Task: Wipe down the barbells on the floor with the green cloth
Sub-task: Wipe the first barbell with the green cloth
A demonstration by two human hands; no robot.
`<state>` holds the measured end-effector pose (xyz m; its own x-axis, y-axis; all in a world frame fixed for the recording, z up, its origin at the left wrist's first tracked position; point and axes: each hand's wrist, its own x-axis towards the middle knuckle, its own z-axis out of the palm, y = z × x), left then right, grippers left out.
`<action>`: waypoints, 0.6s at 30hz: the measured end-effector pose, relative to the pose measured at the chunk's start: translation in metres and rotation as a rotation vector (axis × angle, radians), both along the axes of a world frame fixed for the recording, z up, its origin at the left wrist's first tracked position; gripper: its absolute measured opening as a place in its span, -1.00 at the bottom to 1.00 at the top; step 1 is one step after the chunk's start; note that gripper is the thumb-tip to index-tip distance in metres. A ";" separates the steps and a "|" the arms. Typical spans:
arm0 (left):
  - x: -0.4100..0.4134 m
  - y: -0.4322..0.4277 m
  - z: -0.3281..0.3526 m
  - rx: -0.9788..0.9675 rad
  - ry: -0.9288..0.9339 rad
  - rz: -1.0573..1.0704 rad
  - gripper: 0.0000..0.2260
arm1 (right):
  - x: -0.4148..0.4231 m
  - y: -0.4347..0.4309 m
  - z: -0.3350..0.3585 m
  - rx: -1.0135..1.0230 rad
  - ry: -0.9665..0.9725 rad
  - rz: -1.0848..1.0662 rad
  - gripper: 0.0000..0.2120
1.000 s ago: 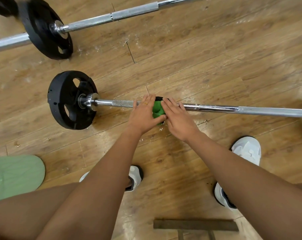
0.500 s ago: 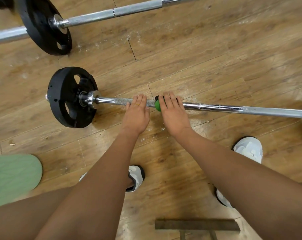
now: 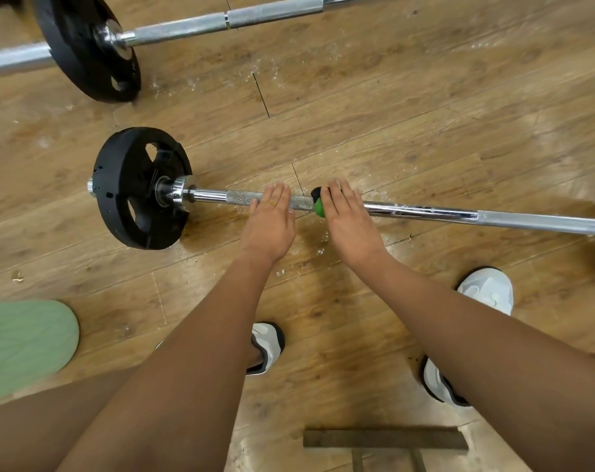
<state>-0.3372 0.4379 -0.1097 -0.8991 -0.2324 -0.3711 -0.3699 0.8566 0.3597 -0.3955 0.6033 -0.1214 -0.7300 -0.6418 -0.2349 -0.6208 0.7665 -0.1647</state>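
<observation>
While the left hand (image 3: 270,221) lies flat on the chrome barbell (image 3: 425,211), the flat right hand (image 3: 350,218) presses bunched green cloth (image 3: 318,208) against it.

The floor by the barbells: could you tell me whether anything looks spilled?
Yes: white flecks are scattered on the wooden floor, beside the plate of the far barbell and under the near barbell. What they are, I cannot tell.
</observation>
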 end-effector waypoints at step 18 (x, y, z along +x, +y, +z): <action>0.035 0.017 -0.002 -0.031 0.016 0.025 -0.48 | 0.012 0.008 0.010 -0.046 -0.176 -0.150 -0.27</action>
